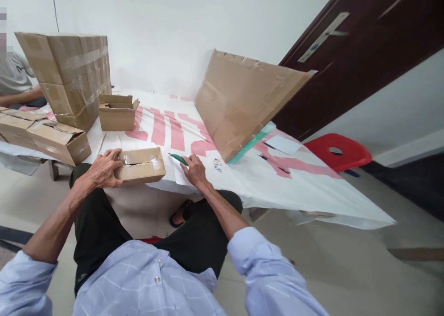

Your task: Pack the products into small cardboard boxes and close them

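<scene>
My left hand is closed on the left end of a small cardboard box, thumb at the front and fingers over the top. The box lies at the table's front edge, with a ragged gap along its taped top. To its right, my right hand grips a slim green pen-like tool, whose tip points left toward the box. Whether it is a pen or a cutter I cannot tell. Beneath that hand is a white sheet of paper. Small whitish scraps lie just right of my right hand.
An opened carton stands behind the box, near a tall stack of taped cartons. More boxes line the left edge. A large cardboard panel leans at centre right. A red stool stands right; another person sits far left.
</scene>
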{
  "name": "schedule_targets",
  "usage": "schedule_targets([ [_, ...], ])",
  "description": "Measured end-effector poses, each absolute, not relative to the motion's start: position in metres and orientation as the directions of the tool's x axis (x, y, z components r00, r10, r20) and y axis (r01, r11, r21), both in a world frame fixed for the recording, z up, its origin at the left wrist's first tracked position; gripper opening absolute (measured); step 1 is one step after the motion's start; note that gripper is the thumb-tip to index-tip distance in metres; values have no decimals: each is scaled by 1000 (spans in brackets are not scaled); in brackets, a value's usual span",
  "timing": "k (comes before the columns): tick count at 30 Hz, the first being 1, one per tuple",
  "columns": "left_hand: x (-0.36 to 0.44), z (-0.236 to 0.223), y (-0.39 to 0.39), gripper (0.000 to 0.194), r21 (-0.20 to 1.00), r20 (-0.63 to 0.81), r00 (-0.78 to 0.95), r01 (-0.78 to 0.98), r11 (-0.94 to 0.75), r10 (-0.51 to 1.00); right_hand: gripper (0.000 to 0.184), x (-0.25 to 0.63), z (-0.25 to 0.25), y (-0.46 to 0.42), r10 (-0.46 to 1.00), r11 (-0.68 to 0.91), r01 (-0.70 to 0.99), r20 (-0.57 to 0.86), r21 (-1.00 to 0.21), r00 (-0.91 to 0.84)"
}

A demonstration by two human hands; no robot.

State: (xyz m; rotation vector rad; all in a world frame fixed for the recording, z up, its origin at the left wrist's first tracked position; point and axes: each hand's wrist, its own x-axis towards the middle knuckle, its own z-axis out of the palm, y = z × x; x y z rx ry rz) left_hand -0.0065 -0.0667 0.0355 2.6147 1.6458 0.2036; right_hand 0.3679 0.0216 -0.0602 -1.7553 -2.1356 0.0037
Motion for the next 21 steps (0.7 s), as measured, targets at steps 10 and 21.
schedule_targets([
  [10, -1, 43, -62, 50, 76, 50, 431, 898, -434, 901, 75, 292, -24, 0, 863, 497, 640, 412, -586, -292],
  [21, -2, 33, -67, 46, 140, 110, 394, 903, -406, 913, 43, 282, -24, 5, 845, 515, 663, 452, -544, -285],
])
